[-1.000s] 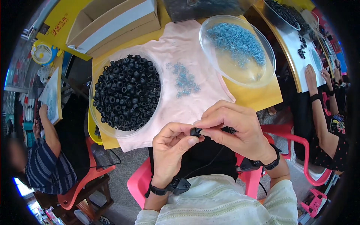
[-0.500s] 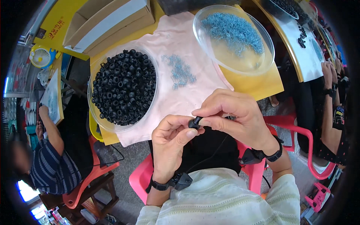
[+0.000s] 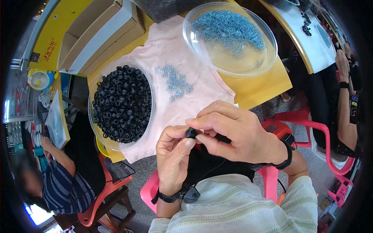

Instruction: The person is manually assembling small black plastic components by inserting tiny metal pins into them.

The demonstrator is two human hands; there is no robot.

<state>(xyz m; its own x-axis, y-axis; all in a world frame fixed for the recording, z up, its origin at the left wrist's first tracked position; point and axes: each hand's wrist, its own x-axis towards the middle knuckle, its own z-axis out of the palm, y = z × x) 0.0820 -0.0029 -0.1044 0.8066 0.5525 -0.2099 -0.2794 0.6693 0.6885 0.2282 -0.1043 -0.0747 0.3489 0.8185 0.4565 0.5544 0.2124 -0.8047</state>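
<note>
Between my two hands is a small rounded black part [image 3: 191, 133], just beyond my lap at the table's near edge. The thumb and index finger of my left hand [image 3: 174, 157] pinch it from the left. From the right, the fingertips of my right hand [image 3: 235, 134] also close on it, partly covering it. To the left, a heap of similar black ring-like parts [image 3: 122, 101] fills a round clear tub [image 3: 153, 110]. On a pink cloth [image 3: 163, 44] lies a loose scatter of tiny bluish pieces [image 3: 175, 83], too small to make out exactly.
A clear round dish [image 3: 275, 58] at the far right holds more bluish pieces. An open cardboard box [image 3: 105, 42] stands far left, beside a dark container [image 3: 163, 8]. People sit at both sides: a striped sleeve [image 3: 64, 190] left, a forearm [image 3: 344, 105] right, near a pink chair [image 3: 326, 143].
The view has shifted, moving the table things left. Two black parts showed between my fingertips before; now a single compact black shape is visible there, with both hands still pinching.
</note>
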